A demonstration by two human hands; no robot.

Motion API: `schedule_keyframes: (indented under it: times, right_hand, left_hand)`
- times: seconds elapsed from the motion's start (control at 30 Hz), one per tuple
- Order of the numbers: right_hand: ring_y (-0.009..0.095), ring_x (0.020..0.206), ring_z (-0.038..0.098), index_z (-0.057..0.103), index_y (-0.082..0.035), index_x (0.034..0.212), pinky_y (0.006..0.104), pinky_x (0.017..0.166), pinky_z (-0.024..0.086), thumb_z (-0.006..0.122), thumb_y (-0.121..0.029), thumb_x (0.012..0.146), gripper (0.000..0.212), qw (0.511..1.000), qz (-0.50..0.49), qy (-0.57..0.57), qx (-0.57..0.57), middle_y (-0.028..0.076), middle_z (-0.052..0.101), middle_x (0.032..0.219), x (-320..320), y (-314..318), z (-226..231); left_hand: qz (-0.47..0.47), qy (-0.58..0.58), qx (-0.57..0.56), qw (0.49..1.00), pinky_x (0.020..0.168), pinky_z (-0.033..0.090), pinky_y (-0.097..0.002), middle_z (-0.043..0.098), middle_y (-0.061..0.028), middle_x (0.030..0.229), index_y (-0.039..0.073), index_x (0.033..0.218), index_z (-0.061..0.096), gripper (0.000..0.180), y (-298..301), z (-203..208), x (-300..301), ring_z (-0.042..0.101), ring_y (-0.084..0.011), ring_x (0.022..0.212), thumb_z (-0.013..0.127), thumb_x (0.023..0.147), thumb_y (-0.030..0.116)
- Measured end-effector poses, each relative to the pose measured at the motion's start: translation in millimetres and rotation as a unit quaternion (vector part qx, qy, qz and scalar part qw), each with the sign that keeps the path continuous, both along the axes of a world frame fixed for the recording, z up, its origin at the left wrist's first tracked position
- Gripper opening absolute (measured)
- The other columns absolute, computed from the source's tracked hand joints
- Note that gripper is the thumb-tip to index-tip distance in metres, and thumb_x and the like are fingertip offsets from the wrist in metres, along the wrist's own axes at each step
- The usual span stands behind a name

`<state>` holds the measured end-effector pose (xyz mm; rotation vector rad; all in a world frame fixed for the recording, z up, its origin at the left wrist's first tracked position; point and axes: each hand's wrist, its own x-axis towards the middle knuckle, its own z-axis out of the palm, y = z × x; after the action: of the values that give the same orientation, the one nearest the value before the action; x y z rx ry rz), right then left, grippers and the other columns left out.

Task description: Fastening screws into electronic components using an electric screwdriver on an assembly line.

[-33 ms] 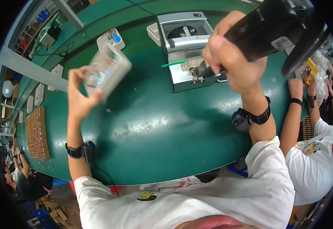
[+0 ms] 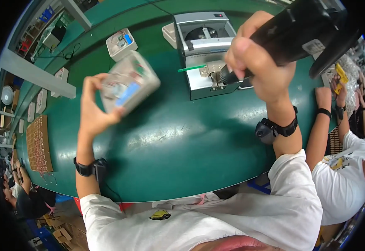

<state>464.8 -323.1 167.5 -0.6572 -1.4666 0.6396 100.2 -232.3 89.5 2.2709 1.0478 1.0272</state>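
L hand (image 2: 91, 109) is raised over the left part of the green worktop (image 2: 178, 146), fingers closed round a small grey plastic tray (image 2: 128, 83) w/ a blue piece inside; the tray is tilted and blurred, contents otherwise unclear. R hand (image 2: 259, 67) is wrapped tight round the grip of a black power tool (image 2: 303, 29), its tip down at the metal fixture (image 2: 209, 77) near the worktop's far edge, centre. A green strip (image 2: 192, 67) sticks out of the fixture's left side. Just behind it, a grey machine (image 2: 203, 31) w/ a round opening on top. A 2nd small white tray (image 2: 121, 43) sits toward the far left corner. Brown panel of small parts (image 2: 39, 144) lies at the left edge. Both wrists carry black bands. At the right edge another person's hands (image 2: 330, 98) rest on the worktop.
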Motion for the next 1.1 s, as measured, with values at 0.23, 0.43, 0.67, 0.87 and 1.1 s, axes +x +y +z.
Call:
schedule_keyframes:
  times: [0.23, 0.43, 0.67, 0.87, 1.1]
  right_hand:
    - [0.014, 0.045, 0.045, 0.045, -0.003, 0.096, 0.0331, 0.052, 0.043, 0.053, -0.01, 0.096, 0.01, 0.987, 0.152, 0.011, -0.043, 0.005, 0.048, 0.064, 3, -14, 14]
    - [0.014, 0.052, 0.053, 0.046, -0.009, 0.099, 0.0326, 0.056, 0.047, 0.054, -0.016, 0.097, 0.011, 0.977, 0.204, 0.006, -0.06, 0.003, 0.055, 0.073, -18, -20, 2]
    - [0.014, 0.049, 0.05, 0.048, -0.009, 0.094, 0.0328, 0.053, 0.045, 0.074, -0.02, 0.094, 0.028, 0.986, 0.121, -0.004, -0.113, 0.002, 0.055, 0.066, -39, -13, -31]
    - [0.014, 0.048, 0.05, 0.049, -0.008, 0.091, 0.032, 0.052, 0.044, 0.078, -0.02, 0.092, 0.031, 0.986, 0.1, -0.056, -0.12, 0.002, 0.053, 0.062, -40, -9, -38]
    - [0.013, 0.049, 0.05, 0.049, -0.009, 0.09, 0.0312, 0.052, 0.044, 0.08, -0.02, 0.091, 0.033, 0.98, 0.105, -0.136, -0.098, 0.002, 0.053, 0.062, -32, -7, -42]
  left_hand:
    - [-0.185, 0.045, -0.044, 0.981, 0.094, 0.048, -0.0437, 0.057, -0.0202, 0.125, 0.008, 0.103, 0.046, 0.068, -61, -27, 58, 0.056, -0.0391, 0.112, 0.092, 0.055, 0.022]
    - [-0.258, -0.007, -0.078, 0.963, 0.096, 0.049, -0.0468, 0.055, -0.0231, 0.135, 0.007, 0.115, 0.048, 0.074, -66, -52, 52, 0.056, -0.0404, 0.119, 0.093, 0.059, 0.027]
    - [-0.266, 0.001, -0.094, 0.959, 0.102, 0.049, -0.0483, 0.054, -0.0234, 0.141, 0.003, 0.131, 0.05, 0.086, -66, -61, 51, 0.055, -0.0417, 0.127, 0.093, 0.064, 0.034]
    - [-0.272, 0.008, -0.114, 0.956, 0.108, 0.045, -0.0492, 0.051, -0.0236, 0.146, 0.005, 0.135, 0.049, 0.094, -65, -60, 50, 0.053, -0.0406, 0.132, 0.097, 0.06, 0.033]
    - [-0.269, -0.004, -0.092, 0.959, 0.106, 0.047, -0.0488, 0.054, -0.0233, 0.141, 0.003, 0.136, 0.05, 0.092, -64, -62, 52, 0.054, -0.0422, 0.129, 0.094, 0.064, 0.037]
